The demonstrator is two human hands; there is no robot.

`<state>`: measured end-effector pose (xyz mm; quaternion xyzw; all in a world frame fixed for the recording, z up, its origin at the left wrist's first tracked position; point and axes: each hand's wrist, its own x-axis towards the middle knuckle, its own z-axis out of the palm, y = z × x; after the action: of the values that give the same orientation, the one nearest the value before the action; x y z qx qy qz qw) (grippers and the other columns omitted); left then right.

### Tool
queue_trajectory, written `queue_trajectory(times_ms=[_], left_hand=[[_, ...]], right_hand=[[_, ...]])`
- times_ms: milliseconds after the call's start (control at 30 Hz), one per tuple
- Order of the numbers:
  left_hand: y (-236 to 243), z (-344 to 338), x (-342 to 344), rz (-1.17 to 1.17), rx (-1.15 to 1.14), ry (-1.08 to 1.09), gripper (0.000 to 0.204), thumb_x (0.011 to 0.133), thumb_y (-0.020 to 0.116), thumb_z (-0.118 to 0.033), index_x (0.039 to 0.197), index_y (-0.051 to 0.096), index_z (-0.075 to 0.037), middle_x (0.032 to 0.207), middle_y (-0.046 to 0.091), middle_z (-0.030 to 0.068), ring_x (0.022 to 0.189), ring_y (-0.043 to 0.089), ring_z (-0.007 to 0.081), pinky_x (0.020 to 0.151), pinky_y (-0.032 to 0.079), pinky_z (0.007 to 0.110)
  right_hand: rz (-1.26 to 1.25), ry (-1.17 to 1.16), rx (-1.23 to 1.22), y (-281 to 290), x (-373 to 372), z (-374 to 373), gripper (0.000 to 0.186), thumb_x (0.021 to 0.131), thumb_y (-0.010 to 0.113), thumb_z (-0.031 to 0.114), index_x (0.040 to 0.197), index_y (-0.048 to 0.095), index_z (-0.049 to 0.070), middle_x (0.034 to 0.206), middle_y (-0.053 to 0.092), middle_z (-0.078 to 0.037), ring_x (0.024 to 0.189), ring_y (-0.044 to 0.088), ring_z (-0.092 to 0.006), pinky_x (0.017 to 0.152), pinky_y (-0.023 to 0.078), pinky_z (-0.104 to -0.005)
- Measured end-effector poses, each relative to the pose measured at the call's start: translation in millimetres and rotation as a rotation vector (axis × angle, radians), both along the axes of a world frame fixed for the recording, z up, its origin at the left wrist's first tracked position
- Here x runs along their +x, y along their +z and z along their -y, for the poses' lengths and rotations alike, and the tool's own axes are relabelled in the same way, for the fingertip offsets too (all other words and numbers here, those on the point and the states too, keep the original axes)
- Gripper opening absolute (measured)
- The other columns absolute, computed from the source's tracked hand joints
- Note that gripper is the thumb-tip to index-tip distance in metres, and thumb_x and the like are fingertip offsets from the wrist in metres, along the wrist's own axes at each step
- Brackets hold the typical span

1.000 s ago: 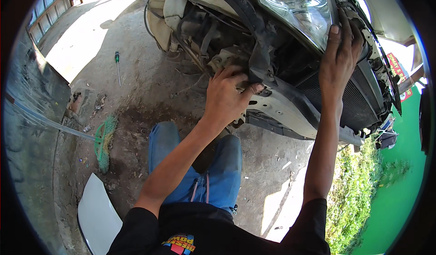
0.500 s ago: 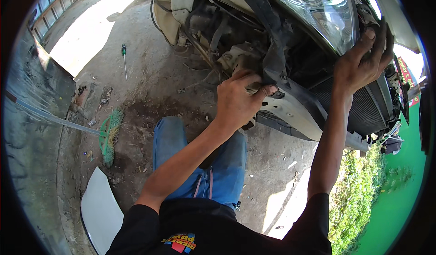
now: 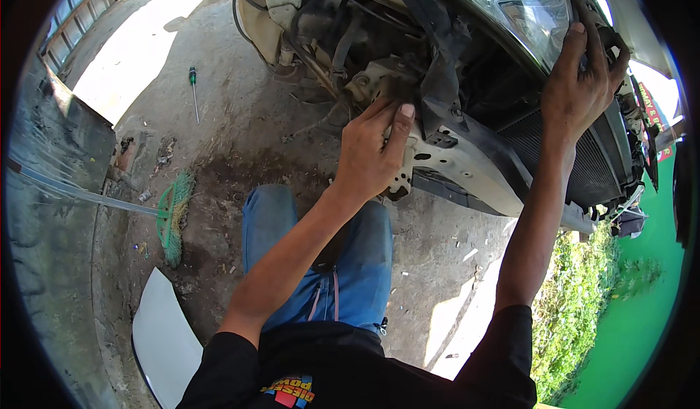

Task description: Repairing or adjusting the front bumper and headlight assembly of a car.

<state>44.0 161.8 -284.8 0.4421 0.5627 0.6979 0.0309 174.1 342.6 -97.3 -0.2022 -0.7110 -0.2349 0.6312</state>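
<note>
At the front end of a car stripped of its bumper cover, my left hand [image 3: 370, 150] is closed beside the end of the pale metal crossmember [image 3: 467, 168]. Its fingers curl in against a dirty metal bracket [image 3: 379, 77], the thumb lies along them, and whatever they hold is hidden. Higher on the right, my right hand [image 3: 580, 81] rests with fingers stretched and apart at the outer edge of the clear headlight [image 3: 514, 8]. Between the hands runs a black trim strip [image 3: 441, 81], and behind the crossmember sits the dark finned radiator [image 3: 543, 161].
A green-handled screwdriver [image 3: 193, 92] lies on the concrete floor at the left. Near it are a green broom [image 3: 173, 216] and a white curved panel [image 3: 164, 343]. Plants [image 3: 576, 292] grow along a green wall [image 3: 634, 321] at the right.
My left thumb has come off the crossmember and closed toward the fingers, and that hand has shifted slightly left. My right hand has slid a little up along the headlight edge.
</note>
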Motion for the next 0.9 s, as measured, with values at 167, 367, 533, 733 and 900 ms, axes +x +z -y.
queue_trajectory(times_ms=[167, 367, 533, 733, 900], left_hand=[[-5.7, 0.9, -0.3, 0.052, 0.041, -0.014, 0.036, 0.11, 0.057, -0.024, 0.096, 0.07, 0.006, 0.094, 0.069, 0.0202, 0.08, 0.067, 0.0404, 0.073, 0.052, 0.042], [-5.4, 0.6, 0.9, 0.066, 0.013, -0.012, 0.035, 0.109, 0.057, -0.024, 0.098, 0.071, 0.007, 0.094, 0.07, 0.0188, 0.078, 0.067, 0.0332, 0.075, 0.051, 0.039], [-7.3, 0.3, -0.4, 0.074, -0.026, -0.013, 0.039, 0.11, 0.057, -0.027, 0.098, 0.072, 0.007, 0.092, 0.071, 0.0151, 0.079, 0.067, 0.0241, 0.078, 0.051, 0.037], [-6.1, -1.6, 2.1, 0.104, -0.017, -0.031, 0.045, 0.111, 0.056, -0.038, 0.098, 0.075, 0.001, 0.072, 0.062, -0.0027, 0.066, 0.048, 0.0046, 0.06, 0.039, 0.027], [-7.3, 0.8, 3.3, 0.157, -0.101, -0.026, 0.041, 0.11, 0.057, -0.032, 0.102, 0.076, 0.003, 0.081, 0.069, 0.006, 0.076, 0.057, 0.0106, 0.073, 0.048, 0.031]], right_hand=[[-0.04, 0.007, -0.066, -0.5, 0.9, 1.9, 0.049, 0.103, 0.057, 0.049, 0.13, 0.077, 0.015, 0.141, 0.066, -0.025, 0.151, 0.041, -0.042, 0.122, 0.034, -0.0531], [-0.014, 0.038, -0.012, 2.2, -1.5, 14.0, 0.049, 0.105, 0.053, 0.048, 0.129, 0.076, 0.011, 0.139, 0.066, -0.026, 0.148, 0.046, -0.0411, 0.12, 0.038, -0.0548], [-0.05, -0.063, 0.013, 0.7, -5.2, 20.7, 0.038, 0.106, 0.055, 0.027, 0.118, 0.076, -0.003, 0.126, 0.066, -0.037, 0.137, 0.05, -0.0515, 0.115, 0.038, -0.0558], [-0.073, 0.039, 0.039, 2.1, -5.0, 19.7, 0.039, 0.108, 0.054, 0.027, 0.118, 0.072, -0.005, 0.124, 0.067, -0.034, 0.134, 0.051, -0.054, 0.112, 0.041, -0.0571], [-0.076, 0.135, 0.033, 1.4, -1.8, 16.2, 0.035, 0.106, 0.055, 0.024, 0.111, 0.071, -0.007, 0.112, 0.069, -0.032, 0.123, 0.056, -0.0536, 0.104, 0.045, -0.0587]])
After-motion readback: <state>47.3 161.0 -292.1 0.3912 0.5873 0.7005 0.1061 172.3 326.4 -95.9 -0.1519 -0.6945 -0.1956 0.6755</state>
